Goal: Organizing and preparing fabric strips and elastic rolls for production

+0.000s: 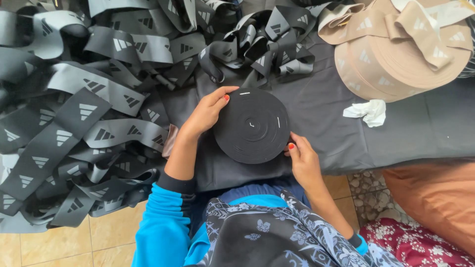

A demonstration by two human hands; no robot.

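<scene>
Flat round roll of tightly wound black elastic band (251,125) lying on the dark grey cloth-covered table (321,113), gripped at two opposite edges: left hand (207,112) curled over the upper-left rim, red-nailed thumb pressed on top, and right hand (303,160) pinching the lower-right rim. Heaped to the left and behind, loose grey and black elastic straps with pale stripe marks (74,113); at upper right, a big beige roll of the same webbing (396,54), with a crumpled white tissue (368,111) just below it.
</scene>
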